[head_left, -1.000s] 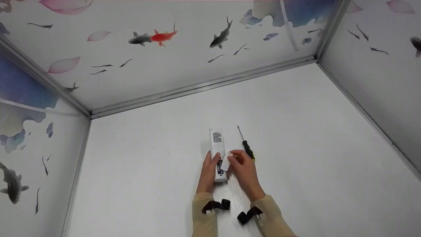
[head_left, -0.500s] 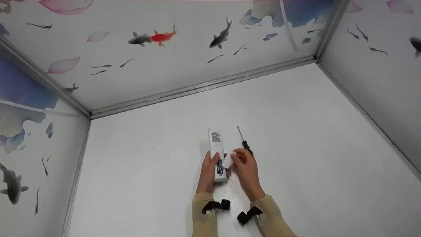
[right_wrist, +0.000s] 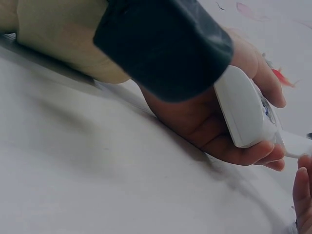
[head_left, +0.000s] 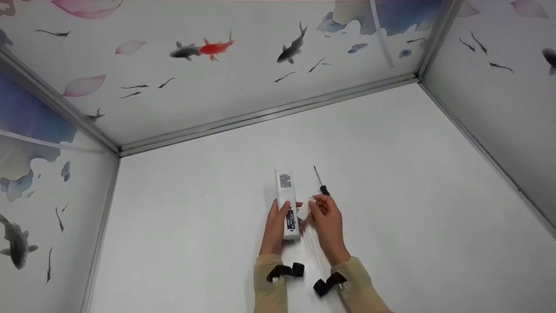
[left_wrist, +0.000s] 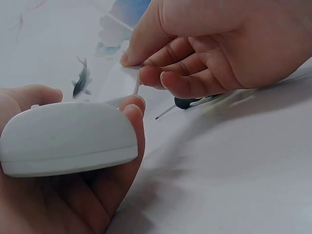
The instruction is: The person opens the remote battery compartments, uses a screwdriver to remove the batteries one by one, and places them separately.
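Note:
My left hand point(head_left: 274, 228) grips a white remote control point(head_left: 284, 191), its back facing up and a printed label near the far end. Near the close end its battery compartment point(head_left: 290, 219) lies uncovered, with batteries showing inside. To the right, my right hand point(head_left: 328, 224) pinches the small white battery cover point(head_left: 304, 211) between thumb and fingers, just beside the remote. In the left wrist view the remote's rounded end point(left_wrist: 68, 139) sits in the left palm, and left fingertips point(left_wrist: 132, 105) reach up close to the cover. Beyond the right hand lies a screwdriver point(head_left: 324, 190), its handle partly hidden.
White table surface point(head_left: 195, 217) spreads around both hands. Panels printed with fish and petals point(head_left: 260, 87) stand at the back and sides, joined by grey metal rails point(head_left: 269, 115). Black camera mounts point(head_left: 297, 269) stick out from both wrists.
My right hand has drawn the battery cover a little to the right, away from the remote, and now hides more of the screwdriver's handle. My left hand keeps its grip, the remote shifting slightly left.

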Available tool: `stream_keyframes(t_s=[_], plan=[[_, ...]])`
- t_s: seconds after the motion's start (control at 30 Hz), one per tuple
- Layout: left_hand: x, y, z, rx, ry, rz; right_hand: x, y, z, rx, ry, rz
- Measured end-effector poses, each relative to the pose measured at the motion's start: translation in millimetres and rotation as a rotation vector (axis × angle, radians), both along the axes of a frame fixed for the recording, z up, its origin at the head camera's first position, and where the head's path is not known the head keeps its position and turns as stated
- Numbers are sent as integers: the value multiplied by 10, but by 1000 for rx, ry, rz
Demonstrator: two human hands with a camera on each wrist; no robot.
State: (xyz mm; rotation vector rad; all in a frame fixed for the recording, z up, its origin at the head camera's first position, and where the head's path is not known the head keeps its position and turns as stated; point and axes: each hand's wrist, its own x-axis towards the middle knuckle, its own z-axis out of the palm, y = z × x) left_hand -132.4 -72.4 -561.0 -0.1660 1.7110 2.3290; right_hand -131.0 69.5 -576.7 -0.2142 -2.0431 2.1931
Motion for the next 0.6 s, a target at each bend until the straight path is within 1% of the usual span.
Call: stream_keyframes(t_s=[0.1, 0.23, 0.37, 0.47, 0.5, 0.6], plan=[[-6, 5, -35, 2, 7, 6, 2, 2, 4, -3, 5, 1], [-12, 9, -63, -16, 17, 10, 13, 2, 6, -8, 19, 22], [-15, 8, -53, -28, 13, 9, 18, 2, 9, -16, 30, 38], [-20, 2, -44, -30, 2, 8, 18, 1, 12, -13, 26, 33], [-12, 5, -11, -33, 0, 8, 18, 0, 13, -13, 23, 31], [-17, 9, -11, -49, 3, 13, 15, 0, 17, -26, 26, 25]])
